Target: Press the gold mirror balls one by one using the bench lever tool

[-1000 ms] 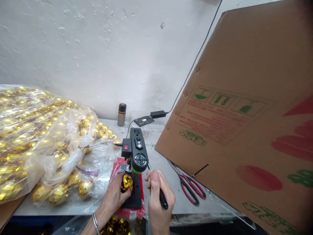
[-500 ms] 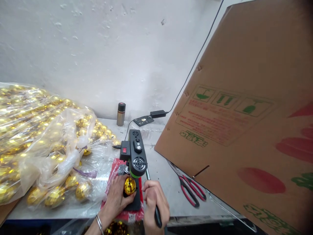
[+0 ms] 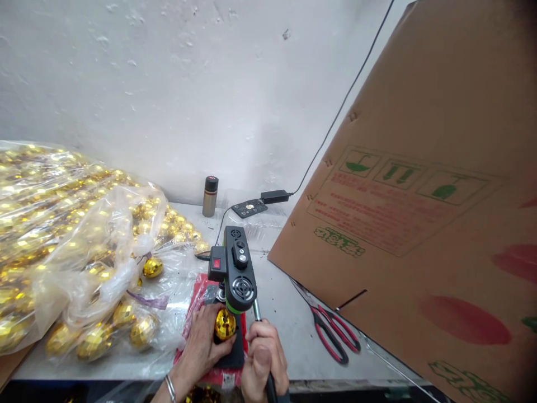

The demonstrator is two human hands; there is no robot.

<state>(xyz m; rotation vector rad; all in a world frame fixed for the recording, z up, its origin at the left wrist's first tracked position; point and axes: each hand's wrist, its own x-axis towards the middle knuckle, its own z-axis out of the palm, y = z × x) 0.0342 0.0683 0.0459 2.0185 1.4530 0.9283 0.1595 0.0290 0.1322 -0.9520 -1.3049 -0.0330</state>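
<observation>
Under press (image 3: 237, 268): left fingers (image 3: 208, 337) cup gold ball (image 3: 225, 324); right fingers (image 3: 263, 339) grip lever (image 3: 255, 309).

A worker's bare left hand (image 3: 205, 342) and right hand (image 3: 263, 358), forearms bare too; a thin silver metal bangle (image 3: 169, 387) rings the left wrist.

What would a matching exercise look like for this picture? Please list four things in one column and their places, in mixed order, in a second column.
Things:
1. gold ball
2. scissors
3. bottle
4. lever

Places:
A. upright near the wall
B. gripped by the right hand
C. flat on the table, beside the cardboard box
D. held by the left hand under the black machine

Pairs: 1-D, 2-C, 3-A, 4-B
</observation>
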